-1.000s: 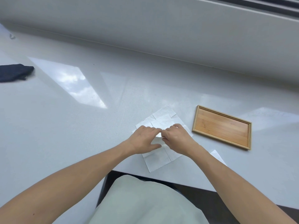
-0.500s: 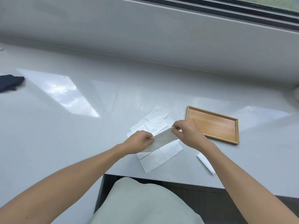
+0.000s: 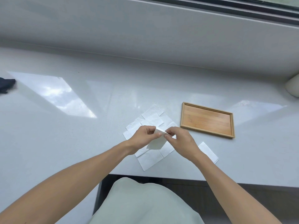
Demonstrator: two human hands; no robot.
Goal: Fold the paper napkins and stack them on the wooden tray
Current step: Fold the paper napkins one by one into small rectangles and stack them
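A white paper napkin hangs lifted off the table, pinched at its top edge by both hands. My left hand grips its left corner and my right hand grips its right corner, fingertips almost touching. Below them a spread of several unfolded white napkins lies flat on the white table. A folded napkin lies to the right of my right forearm near the table's front edge. The wooden tray sits right of the spread with nothing on it.
A dark cloth lies at the far left edge of the white table. A pale rounded object pokes in at the far right. A grey wall and window sill rise behind. The table's front edge runs just below the napkins.
Both hands lifted one napkin off the spread, first stretched wide between them, and now have brought its corners close together so it hangs down. The camera view tilted upward.
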